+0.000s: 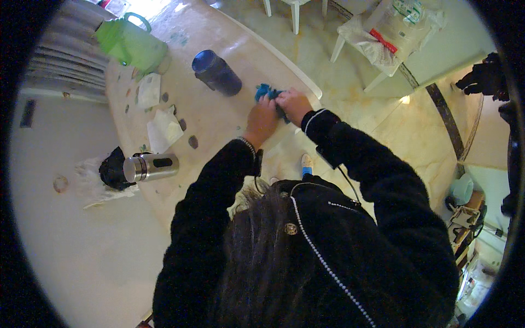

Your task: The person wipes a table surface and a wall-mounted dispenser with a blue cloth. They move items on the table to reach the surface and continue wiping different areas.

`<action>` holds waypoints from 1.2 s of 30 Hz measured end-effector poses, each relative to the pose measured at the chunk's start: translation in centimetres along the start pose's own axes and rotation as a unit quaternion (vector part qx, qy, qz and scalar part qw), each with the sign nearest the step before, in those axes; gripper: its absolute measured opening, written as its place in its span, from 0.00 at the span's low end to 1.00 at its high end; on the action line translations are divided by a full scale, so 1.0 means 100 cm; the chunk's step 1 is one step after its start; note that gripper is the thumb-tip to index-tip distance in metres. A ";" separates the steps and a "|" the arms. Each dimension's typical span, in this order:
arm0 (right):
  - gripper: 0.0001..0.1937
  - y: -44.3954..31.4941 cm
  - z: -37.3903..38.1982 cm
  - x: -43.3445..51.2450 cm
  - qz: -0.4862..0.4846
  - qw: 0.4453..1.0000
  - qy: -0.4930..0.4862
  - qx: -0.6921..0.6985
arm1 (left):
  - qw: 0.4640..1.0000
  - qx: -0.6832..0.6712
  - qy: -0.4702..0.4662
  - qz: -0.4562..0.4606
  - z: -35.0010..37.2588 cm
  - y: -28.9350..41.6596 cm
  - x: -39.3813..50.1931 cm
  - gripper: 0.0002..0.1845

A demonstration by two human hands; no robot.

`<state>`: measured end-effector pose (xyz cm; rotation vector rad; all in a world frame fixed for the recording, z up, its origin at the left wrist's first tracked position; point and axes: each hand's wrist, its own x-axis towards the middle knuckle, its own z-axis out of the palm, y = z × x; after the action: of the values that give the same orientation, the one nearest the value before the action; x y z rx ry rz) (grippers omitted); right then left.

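Over the table's front edge, a small crumpled piece of teal and dark cloth (pixel 263 92) is gathered between both hands. My left hand (pixel 262 119) pinches it from the left, its fingertips close to the right hand's. My right hand (pixel 293 106) grips the same piece from the right, and a dark end hangs below the fingers. What the cloth is cannot be made out, since the fingers cover much of it. A dark blue tumbler (pixel 217 74) lies tilted in the view on the pale tabletop (pixel 221 123), a short way beyond my left hand.
On the table are a green plastic pitcher (pixel 133 45), white paper sheets (pixel 164 130), several dark flat pieces and a stainless-steel canister (pixel 154 167). A black plastic bag (pixel 112 168) is beside the canister. White stools stand beyond, one bearing a plastic-wrapped package (pixel 396 30).
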<state>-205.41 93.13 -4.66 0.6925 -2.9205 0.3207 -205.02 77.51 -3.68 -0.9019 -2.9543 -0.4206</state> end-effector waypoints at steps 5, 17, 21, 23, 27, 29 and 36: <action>0.04 -0.076 0.010 -0.001 -0.075 0.997 0.014 0.014 | 0.998 -0.047 0.045 -0.011 -0.017 -0.030 -0.079 0.22; 0.06 -0.167 0.056 0.076 -0.139 0.990 -0.002 0.037 | 0.988 0.039 0.022 -0.145 -0.032 -0.104 -0.140 0.19; 0.08 -0.167 0.060 0.092 -0.093 0.994 0.049 0.002 | 0.984 0.071 0.083 -0.139 -0.026 -0.130 -0.113 0.18; 0.08 -0.166 0.060 0.093 -0.085 0.996 0.038 -0.010 | 0.984 0.064 0.089 -0.143 -0.021 -0.132 -0.111 0.18; 0.09 -0.162 0.059 0.077 -0.102 0.994 0.049 -0.005 | 0.981 0.030 0.099 -0.165 -0.014 -0.121 -0.122 0.18; 0.08 -0.156 0.055 0.062 -0.138 0.987 0.076 0.021 | 0.983 0.036 0.107 -0.145 -0.015 -0.111 -0.129 0.19; 0.12 -0.100 0.020 0.009 -0.156 0.988 0.011 0.015 | 0.989 0.002 0.092 -0.118 -0.011 -0.036 -0.118 0.27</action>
<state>-201.78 83.53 -4.67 1.1227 -2.7327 0.3356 -197.27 67.89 -4.68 -0.4835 -2.8961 -0.4754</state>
